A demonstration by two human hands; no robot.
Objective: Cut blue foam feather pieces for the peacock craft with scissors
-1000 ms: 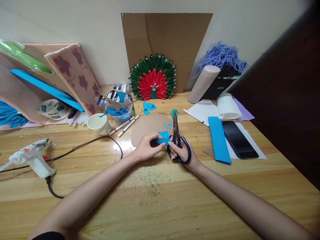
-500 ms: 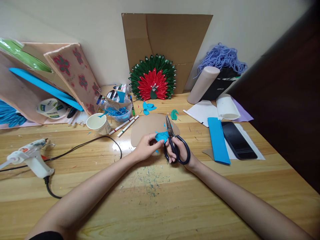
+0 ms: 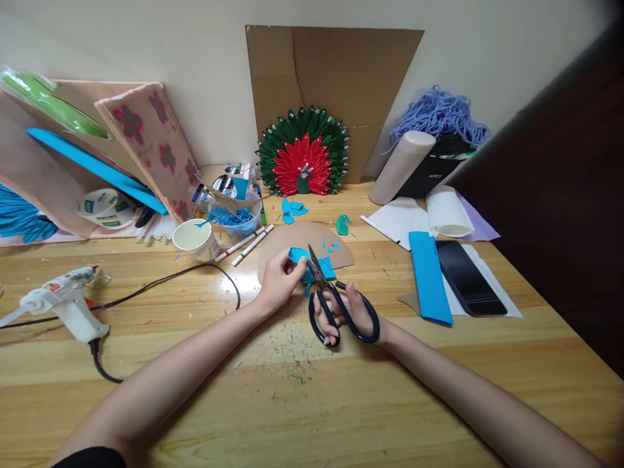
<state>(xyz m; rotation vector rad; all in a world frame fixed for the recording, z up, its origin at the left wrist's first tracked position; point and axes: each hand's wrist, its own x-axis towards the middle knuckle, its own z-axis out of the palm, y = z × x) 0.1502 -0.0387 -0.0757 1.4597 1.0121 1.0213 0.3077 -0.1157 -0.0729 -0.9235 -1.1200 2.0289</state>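
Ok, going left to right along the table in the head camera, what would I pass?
White glue gun → white paper cup → left hand holding blue paper piece → black-handled scissors in right hand → folded blue paper strip → black phone.

A white glue gun (image 3: 63,305) lies well to the left of the paper cup (image 3: 195,239), its black cord (image 3: 170,286) curving across the wooden table (image 3: 312,403) just in front of the cup. Behind the cup stands a clear tub of blue scraps (image 3: 233,218), and two markers (image 3: 246,244) lie just to the cup's right. Farther right of the cup are a red and green paper fan (image 3: 302,155) leaning against brown cardboard (image 3: 336,71), a folded blue sheet (image 3: 429,276) beside a dark phone (image 3: 465,276), and purple yarn (image 3: 439,117).
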